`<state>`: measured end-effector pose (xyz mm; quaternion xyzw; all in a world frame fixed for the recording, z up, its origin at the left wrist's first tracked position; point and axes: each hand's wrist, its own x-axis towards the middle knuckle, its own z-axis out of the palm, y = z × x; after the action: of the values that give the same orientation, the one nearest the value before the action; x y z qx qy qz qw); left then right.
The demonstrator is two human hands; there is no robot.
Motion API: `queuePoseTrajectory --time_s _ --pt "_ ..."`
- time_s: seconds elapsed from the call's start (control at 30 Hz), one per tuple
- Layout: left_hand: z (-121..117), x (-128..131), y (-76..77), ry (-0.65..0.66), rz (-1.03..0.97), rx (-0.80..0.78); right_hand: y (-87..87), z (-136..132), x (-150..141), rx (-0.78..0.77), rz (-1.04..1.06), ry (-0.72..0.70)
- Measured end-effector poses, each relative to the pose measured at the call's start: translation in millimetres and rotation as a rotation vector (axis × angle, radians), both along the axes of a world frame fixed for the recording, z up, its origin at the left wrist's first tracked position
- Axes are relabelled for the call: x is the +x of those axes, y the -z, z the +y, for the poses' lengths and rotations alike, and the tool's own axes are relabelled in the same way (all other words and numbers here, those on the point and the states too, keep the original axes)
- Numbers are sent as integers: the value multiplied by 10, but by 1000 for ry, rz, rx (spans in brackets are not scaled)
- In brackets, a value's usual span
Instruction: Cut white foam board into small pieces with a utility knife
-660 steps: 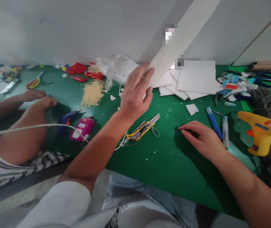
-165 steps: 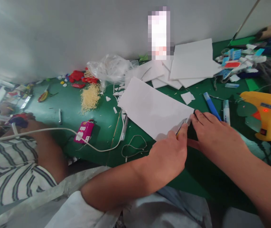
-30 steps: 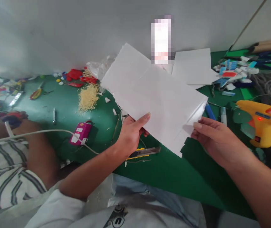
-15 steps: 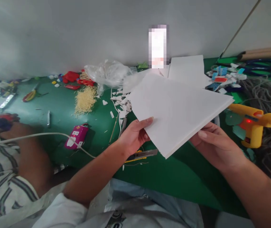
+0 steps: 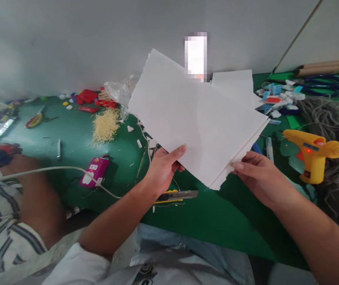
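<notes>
A white foam board (image 5: 193, 114) is held up over the table, tilted, with a ragged bottom corner and a layered right edge. My left hand (image 5: 166, 168) grips its lower left edge, thumb on top and fingers underneath. On the lower right edge, my right hand (image 5: 255, 174) pinches the board between thumb and fingers. Below my left hand lies a yellow utility knife (image 5: 177, 195) with its blade out. Behind the board, another white board (image 5: 233, 81) leans against the wall.
A yellow glue gun (image 5: 314, 152) with a red light lies at right beside grey yarn (image 5: 329, 118). At left are a pink power strip (image 5: 95, 172), a pale shredded pile (image 5: 105, 126) and a co-worker's hand (image 5: 15, 158). White scraps and colourful bits (image 5: 276, 97) lie about.
The board has turned and swung up to the left, now covering most of the plastic bag. Its layered, ragged edge now shows, and my right hand has shifted slightly left along it.
</notes>
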<state>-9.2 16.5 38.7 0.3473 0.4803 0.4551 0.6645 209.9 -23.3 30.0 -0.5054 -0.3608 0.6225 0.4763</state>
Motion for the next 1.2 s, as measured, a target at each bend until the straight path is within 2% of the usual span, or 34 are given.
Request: queuePoseTrajectory --time_s 0.1,0.23,0.3,0.57,0.8,1.2 --pt "-23 15 -11 6 -5 6 11 -17 -24 10 -12 -33" --pt "-108 58 -5 210 -25 15 9 -42 -52 65 8 -15" --pt "-148 80 9 256 -23 19 18 -54 -61 87 37 -32" --pt "-159 98 -27 256 -88 -68 136 -105 -104 103 111 -224" --pt "-126 66 -106 278 -103 -122 23 -52 -100 80 149 -336" --pt "-166 48 -66 304 -128 -115 120 -58 -57 51 171 -385"
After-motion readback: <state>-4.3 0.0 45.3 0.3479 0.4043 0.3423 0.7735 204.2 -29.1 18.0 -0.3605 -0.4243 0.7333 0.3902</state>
